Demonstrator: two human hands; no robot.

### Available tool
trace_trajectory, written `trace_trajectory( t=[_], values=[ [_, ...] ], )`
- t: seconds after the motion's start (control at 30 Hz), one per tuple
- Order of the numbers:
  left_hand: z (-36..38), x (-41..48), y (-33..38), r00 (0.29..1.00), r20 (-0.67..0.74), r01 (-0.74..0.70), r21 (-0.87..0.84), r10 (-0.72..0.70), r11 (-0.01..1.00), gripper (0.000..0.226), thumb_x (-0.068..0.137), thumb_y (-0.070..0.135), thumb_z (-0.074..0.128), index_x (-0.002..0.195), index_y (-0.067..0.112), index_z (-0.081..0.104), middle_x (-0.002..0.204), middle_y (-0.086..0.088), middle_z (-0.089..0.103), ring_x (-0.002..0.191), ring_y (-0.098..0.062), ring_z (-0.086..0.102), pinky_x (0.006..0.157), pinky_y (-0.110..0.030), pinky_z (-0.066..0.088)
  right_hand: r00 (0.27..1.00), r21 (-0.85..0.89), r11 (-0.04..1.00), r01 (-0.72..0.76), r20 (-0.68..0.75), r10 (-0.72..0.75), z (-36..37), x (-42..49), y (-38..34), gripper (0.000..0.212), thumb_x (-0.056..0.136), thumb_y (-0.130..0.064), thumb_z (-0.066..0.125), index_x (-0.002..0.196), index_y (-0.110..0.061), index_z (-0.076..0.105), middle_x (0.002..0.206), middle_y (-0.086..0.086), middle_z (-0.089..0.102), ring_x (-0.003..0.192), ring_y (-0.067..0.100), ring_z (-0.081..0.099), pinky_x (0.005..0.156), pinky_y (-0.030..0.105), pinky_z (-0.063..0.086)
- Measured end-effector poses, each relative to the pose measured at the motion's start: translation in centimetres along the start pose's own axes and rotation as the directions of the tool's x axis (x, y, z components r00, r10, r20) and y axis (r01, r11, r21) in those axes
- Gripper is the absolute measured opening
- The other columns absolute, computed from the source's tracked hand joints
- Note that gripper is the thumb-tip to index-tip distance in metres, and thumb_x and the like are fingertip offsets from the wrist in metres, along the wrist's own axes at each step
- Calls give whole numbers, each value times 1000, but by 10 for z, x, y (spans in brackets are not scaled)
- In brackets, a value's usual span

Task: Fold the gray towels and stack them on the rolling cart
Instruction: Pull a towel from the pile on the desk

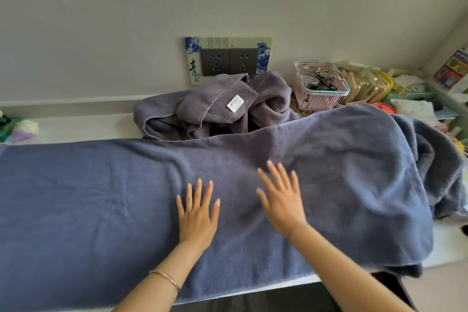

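A large gray-blue towel point(101, 197) lies spread lengthwise across the white counter, its right end bunched and hanging over other cloth. My left hand point(197, 213) rests flat on its middle, fingers apart. Just to the right, my right hand point(281, 197) also lies palm down on the towel, fingers spread. Neither hand grips anything. Behind the spread towel a crumpled heap of gray towels point(215, 106) with a white label sits against the wall. No rolling cart is in view.
A pink basket point(321, 96) of small items stands at the back right beside packets and papers. A double wall socket point(229, 62) with a blue-and-white surround is above the heap. Small coloured objects point(17, 129) sit at the far left. The counter edge point(278, 282) runs along the front.
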State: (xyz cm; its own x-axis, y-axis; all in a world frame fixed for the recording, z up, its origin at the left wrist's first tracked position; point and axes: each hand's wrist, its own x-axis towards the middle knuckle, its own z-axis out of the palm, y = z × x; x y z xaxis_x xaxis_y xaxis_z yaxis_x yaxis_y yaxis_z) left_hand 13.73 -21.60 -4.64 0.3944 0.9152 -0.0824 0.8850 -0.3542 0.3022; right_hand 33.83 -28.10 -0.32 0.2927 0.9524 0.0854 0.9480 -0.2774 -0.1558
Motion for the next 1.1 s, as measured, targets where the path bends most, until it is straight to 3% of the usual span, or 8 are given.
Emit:
trace_trajectory(
  t=[0.17,0.33,0.4,0.5,0.67,0.77,1.0,1.1],
  values=[
    [2,-16,-23,997,29,69,-1,-69,998,94,61,68,-41,144,32,-16,159,6,-8,146,-20,-11,115,-49,-8,974,12,998,-58,219,54,48,-40,-8,64,95,-58,6,141,-29,42,148,0,39,135,28,39,111,38,9],
    [-6,-35,-69,989,-15,149,34,-148,988,88,71,68,-34,145,26,-11,159,2,1,147,-23,0,116,-50,-4,973,11,991,-137,188,133,40,-45,12,89,69,-72,-30,146,-34,-6,158,-6,-4,146,18,-7,114,30,-16],
    [-16,-38,-88,979,-10,202,73,-202,977,83,73,68,-30,143,28,-14,159,2,-1,147,-24,-3,115,-51,-6,978,20,992,-126,168,121,37,-46,-10,82,79,-69,-21,148,-31,4,158,-3,5,146,20,-1,115,32,-14],
    [-30,-42,-112,964,21,260,104,-264,960,59,92,59,0,141,32,-20,159,5,-9,146,-27,-11,113,-57,-7,982,70,997,-39,185,25,47,-56,-58,64,95,-59,6,147,-29,29,154,-1,26,143,23,19,116,36,-4],
    [-41,-53,-132,964,94,233,135,-247,963,57,97,52,9,139,37,-25,157,7,-18,144,-29,-19,111,-63,-6,979,94,995,-46,204,26,55,-73,-81,77,76,-73,-21,145,-41,-7,153,-15,-13,145,15,-12,114,34,-18],
    [-47,-50,-116,952,159,239,152,-263,959,59,96,56,5,142,34,-25,158,2,-19,143,-34,-19,111,-64,-6,985,110,992,-54,167,35,35,-72,-66,84,68,-76,-27,143,-41,-11,150,-16,-19,145,14,-15,115,33,-16],
    [-58,-24,18,974,204,-96,-20,98,995,60,96,56,4,148,34,-15,158,2,-17,144,-28,-18,114,-54,-11,990,46,989,-141,29,140,-53,-61,13,75,82,-73,14,148,-39,1,154,-15,-10,144,12,-11,117,36,-9],
    [-64,-20,78,947,184,-237,-154,263,959,91,71,74,-24,150,32,-7,159,2,-11,146,-25,-14,116,-47,-9,969,126,969,-212,-105,226,-87,-57,48,71,90,-53,48,149,-30,16,158,-5,9,147,20,5,119,41,5]
  ],
)
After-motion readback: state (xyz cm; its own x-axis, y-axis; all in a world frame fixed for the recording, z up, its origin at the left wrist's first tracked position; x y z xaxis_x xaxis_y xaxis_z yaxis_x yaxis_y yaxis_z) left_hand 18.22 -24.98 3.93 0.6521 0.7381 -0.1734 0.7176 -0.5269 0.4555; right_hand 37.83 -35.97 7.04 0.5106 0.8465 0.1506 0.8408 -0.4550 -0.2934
